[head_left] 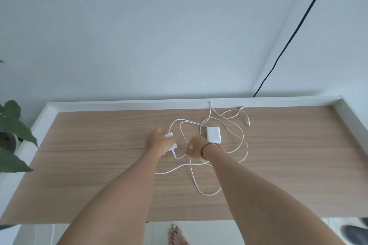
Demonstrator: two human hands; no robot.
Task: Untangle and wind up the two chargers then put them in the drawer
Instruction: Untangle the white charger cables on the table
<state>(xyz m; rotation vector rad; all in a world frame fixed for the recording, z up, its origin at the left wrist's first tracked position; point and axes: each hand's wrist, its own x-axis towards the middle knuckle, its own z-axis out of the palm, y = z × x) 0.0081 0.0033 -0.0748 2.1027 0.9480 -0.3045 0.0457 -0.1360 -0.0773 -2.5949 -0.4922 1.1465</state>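
Two white chargers lie tangled on the wooden tabletop (89,155). My left hand (159,141) is closed over the smaller white charger block (172,146), whose corners stick out from under my fingers. My right hand (196,149), with a red string at the wrist, is curled beside a white cable (244,139) just in front of the larger white charger block (213,134); whether it pinches the cable is hidden. The cables loop over each other across the middle and toward the back edge, with plug ends (248,123) lying free. No drawer is visible.
A white raised rim (119,104) borders the table at the back and sides. A potted plant (12,125) stands off the left edge. A black cable (294,30) runs down the wall at the back right. A bare foot (176,233) shows on the floor below.
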